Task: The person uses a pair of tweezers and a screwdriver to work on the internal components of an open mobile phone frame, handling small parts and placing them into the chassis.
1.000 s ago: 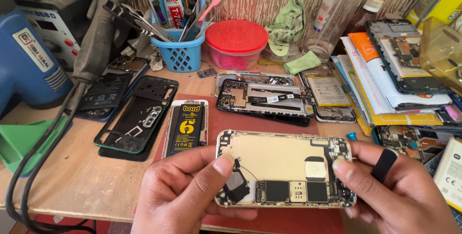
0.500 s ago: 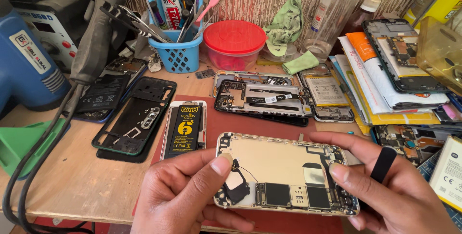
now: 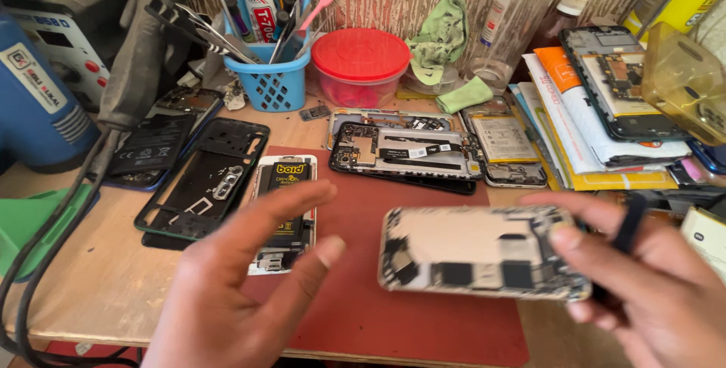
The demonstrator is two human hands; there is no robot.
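While the right hand [image 3: 650,285] alone carries the opened phone [image 3: 484,251] above the red mat [image 3: 423,315], thumb on its near edge and fingers curled behind it, the grip looks thin for a board this exposed. The frame is blurred, so I cannot tell how firmly those fingers are clamped. The left hand [image 3: 234,292] hangs beside it, fingers spread apart and holding nothing, just clear of the phone's left end.

To handle this well, I judge the free hand should take the left edge by the metal rim, not the dark chips or the thin wire near that end. Keeping the phone low over the mat would soften any slip. A battery [image 3: 283,201] in its white shell lies right under the left hand, and a stripped frame [image 3: 204,179] and another open phone [image 3: 408,152] sit close behind; a careless sweep of the wrist could knock them. The blue basket [image 3: 272,84] of tools stands well back, within reach.
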